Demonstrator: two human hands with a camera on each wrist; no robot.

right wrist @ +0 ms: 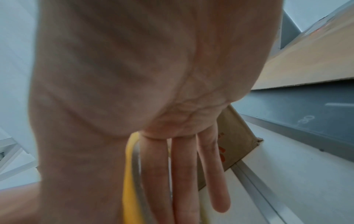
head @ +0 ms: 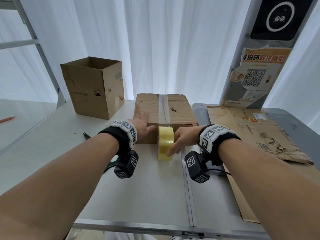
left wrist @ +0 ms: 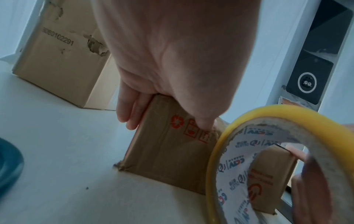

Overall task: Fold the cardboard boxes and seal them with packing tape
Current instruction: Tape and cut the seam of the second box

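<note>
A closed flat cardboard box lies in the middle of the white table, with a strip of clear tape along its top seam. My left hand rests on the box's near left corner, fingers straight and thumb pressed on the front face. My right hand holds a yellow tape roll upright against that front face, below the seam. The thumb lies on the roll's outer band and the fingers run along its flat side. The roll fills the lower right of the left wrist view; its yellow edge shows beside my fingers.
An open-topped tall box stands at the back left. Flattened torn cardboard lies on the right table part. Scissors lie left of my left wrist. A pillar with a poster rises at the back right. An orange pen lies far left.
</note>
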